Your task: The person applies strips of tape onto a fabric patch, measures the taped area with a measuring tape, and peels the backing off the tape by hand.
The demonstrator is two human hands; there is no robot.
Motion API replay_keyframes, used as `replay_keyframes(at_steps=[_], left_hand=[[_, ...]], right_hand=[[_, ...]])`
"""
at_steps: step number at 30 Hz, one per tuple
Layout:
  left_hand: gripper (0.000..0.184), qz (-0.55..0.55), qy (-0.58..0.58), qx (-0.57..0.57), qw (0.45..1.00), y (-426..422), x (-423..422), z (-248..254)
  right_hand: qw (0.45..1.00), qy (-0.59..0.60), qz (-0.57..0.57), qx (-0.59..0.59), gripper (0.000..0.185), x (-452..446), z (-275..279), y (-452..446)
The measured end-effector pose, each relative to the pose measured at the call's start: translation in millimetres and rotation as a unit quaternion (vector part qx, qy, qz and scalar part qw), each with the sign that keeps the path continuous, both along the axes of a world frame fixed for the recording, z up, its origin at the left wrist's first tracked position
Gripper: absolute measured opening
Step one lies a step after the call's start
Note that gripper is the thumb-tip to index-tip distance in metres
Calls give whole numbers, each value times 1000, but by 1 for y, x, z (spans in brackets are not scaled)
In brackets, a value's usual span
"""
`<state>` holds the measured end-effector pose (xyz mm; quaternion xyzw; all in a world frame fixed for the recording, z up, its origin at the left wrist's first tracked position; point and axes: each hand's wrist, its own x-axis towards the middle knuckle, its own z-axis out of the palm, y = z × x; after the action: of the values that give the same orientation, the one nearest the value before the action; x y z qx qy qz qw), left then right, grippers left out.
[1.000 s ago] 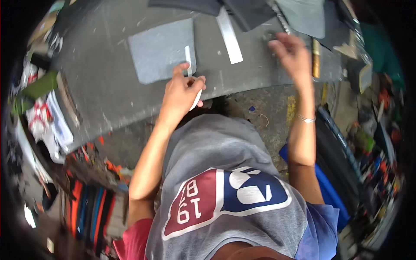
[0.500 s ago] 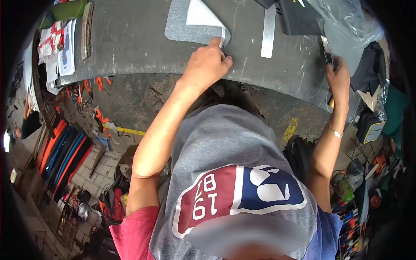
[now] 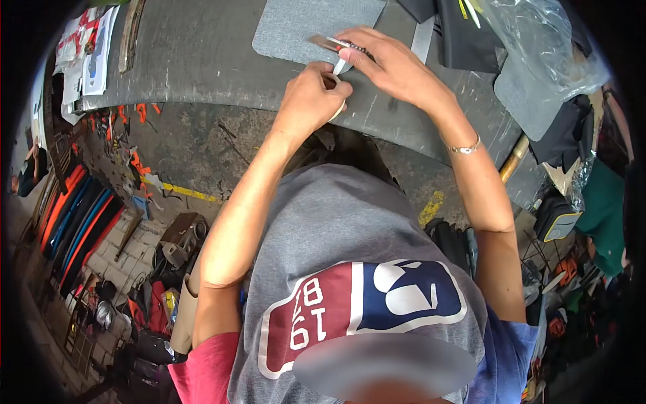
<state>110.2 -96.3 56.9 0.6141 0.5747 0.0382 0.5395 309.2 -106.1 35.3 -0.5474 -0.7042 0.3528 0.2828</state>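
My left hand [image 3: 311,99] is closed at the front edge of the dark work table [image 3: 202,74]. Its fingers grip what looks like a roll of tape [image 3: 338,111], partly hidden, from which a white strip [image 3: 340,66] sticks up. Just above, my right hand [image 3: 387,64] is closed around a thin metal tool [image 3: 330,43] with a red and black part. Motion blurs the tool's blade, so its exact kind is unclear. Behind both hands a grey fabric-like panel [image 3: 296,30] with rounded corners lies flat.
Black sheets [image 3: 468,40] and clear plastic [image 3: 538,40] lie at the table's right, with another grey piece [image 3: 531,101] beside them. Printed papers [image 3: 99,54] and a wooden strip [image 3: 131,34] are at the left. Coloured panels [image 3: 77,225] stand on the floor.
My right hand has come from the table's right side to beside my left hand, bringing the metal tool. The grey panel's folded-over corner with the white underside now lies flat.
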Motion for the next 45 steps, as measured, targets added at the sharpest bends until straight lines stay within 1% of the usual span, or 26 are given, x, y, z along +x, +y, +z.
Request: replay_keyframes(at_steps=[2,3,4,5,8,9,12,15,26,30,38,41,43,45], left_hand=[[58,45,-21,-52,997,1,4,-2],[56,59,-24,-68,996,1,6,-4],[53,73,-26,-86,993,0,8,-5],[45,100,-44,-92,990,-2,10,-5],[41,166,-100,-141,971,-2,13,-5],[40,166,-103,-145,970,-1,14,-4],[37,167,-108,-157,967,-1,14,-1],[38,173,-112,-169,964,-2,13,-1],[37,196,-141,-214,947,-7,9,-4],[38,196,-130,-202,951,-9,10,-4],[39,183,-109,-175,961,-11,15,0],[40,184,-115,-171,961,-15,19,4],[40,175,-142,-174,959,-22,21,8],[40,151,-147,-169,963,-33,26,18]], right_hand=[[995,-43,28,89,31,8,-23,2],[997,-64,35,38,31,13,-17,2],[995,-78,47,39,33,17,-13,3],[993,-91,60,40,35,20,-9,3],[990,-120,77,22,41,23,-3,-2],[989,-127,79,13,43,24,-2,-3],[986,-132,100,10,39,28,-10,-6],[985,-131,115,-4,39,32,-8,-4],[985,-126,115,2,36,30,-12,-9],[985,-136,105,-18,36,28,-3,-8],[978,-173,116,6,40,23,-4,-11],[977,-180,114,9,41,21,-2,-12],[977,-180,111,11,39,19,-3,-14],[978,-178,108,20,37,20,-8,-14]])
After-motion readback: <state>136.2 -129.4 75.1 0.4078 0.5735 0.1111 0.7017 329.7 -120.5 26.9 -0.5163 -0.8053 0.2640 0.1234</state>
